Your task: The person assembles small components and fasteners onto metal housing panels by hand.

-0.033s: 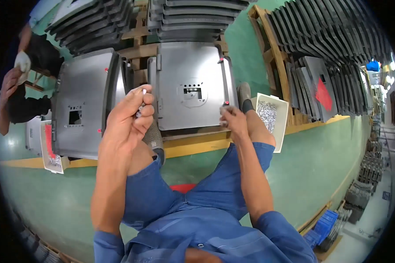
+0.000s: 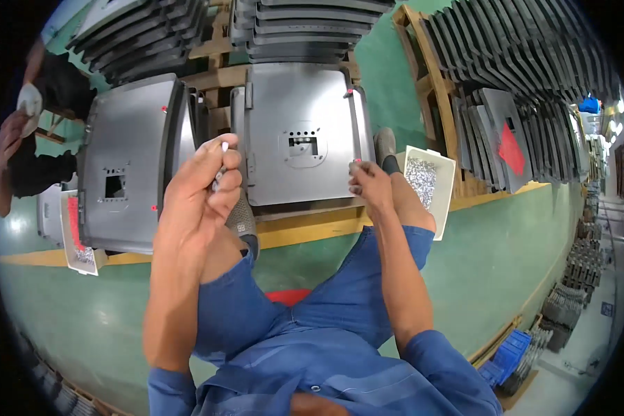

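My left hand is closed around several small shiny metal parts, with a whitish one showing at the thumb tip. It is held up by the left edge of a grey metal door panel that has a cutout in its middle. Fingers bent together, my right hand is at the panel's lower right corner. Its fingertips are right at a small red piece there; what they pinch is hidden. Another red piece is on the upper right edge.
A similar grey panel stands to the left, with a person's gloved hand beyond it. A white bin of small metal parts is beside my right knee. Wooden pallets carry stacked dark panels.
My right hand has shifted slightly, its fingertips coming up to the red piece at the lower corner. The left hand stays closed in nearly the same place.
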The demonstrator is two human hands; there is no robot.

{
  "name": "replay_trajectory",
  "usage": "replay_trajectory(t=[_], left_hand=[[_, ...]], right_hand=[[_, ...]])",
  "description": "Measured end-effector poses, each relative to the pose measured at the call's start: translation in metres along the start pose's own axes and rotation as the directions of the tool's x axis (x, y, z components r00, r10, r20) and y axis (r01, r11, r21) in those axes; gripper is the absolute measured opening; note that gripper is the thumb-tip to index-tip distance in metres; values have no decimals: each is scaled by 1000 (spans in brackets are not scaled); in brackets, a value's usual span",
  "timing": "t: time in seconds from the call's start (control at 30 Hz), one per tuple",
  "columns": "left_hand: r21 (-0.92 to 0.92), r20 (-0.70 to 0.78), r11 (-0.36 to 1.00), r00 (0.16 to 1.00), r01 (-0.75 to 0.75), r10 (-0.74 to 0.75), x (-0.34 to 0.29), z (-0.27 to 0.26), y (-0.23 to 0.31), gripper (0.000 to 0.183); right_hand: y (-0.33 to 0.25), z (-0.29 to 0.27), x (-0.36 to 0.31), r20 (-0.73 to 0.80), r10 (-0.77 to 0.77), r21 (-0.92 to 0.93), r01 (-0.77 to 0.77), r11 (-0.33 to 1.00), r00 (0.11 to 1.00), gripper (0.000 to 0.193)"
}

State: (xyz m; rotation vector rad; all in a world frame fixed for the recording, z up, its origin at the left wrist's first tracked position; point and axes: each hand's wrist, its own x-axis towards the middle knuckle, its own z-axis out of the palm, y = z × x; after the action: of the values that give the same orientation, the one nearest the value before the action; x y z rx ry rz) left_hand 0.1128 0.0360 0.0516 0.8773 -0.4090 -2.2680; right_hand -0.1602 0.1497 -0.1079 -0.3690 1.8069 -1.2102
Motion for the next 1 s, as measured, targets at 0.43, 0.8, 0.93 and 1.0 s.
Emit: replay_trajectory(t=[0.43, 0.8, 0.93, 1.0], left_hand=[[116, -217, 988, 973, 106, -79, -9, 20, 10, 27], [-208, 156, 967, 981, 147, -115, 13, 1, 14, 22], [-179, 94, 979, 993, 93, -77, 11, 2, 18, 24], [-114, 19, 989, 996, 93, -92, 12, 0, 22, 25]], right_hand=[[41, 55, 175, -40, -72, -204, 62, 977, 997, 25], [2, 79, 227, -13, -230, -317, 214, 924, 973, 23], [-18, 134, 244, 182, -332, -368, 377, 850, 926, 22], [-25, 173, 244, 252, -348, -328, 418, 847, 903, 19]])
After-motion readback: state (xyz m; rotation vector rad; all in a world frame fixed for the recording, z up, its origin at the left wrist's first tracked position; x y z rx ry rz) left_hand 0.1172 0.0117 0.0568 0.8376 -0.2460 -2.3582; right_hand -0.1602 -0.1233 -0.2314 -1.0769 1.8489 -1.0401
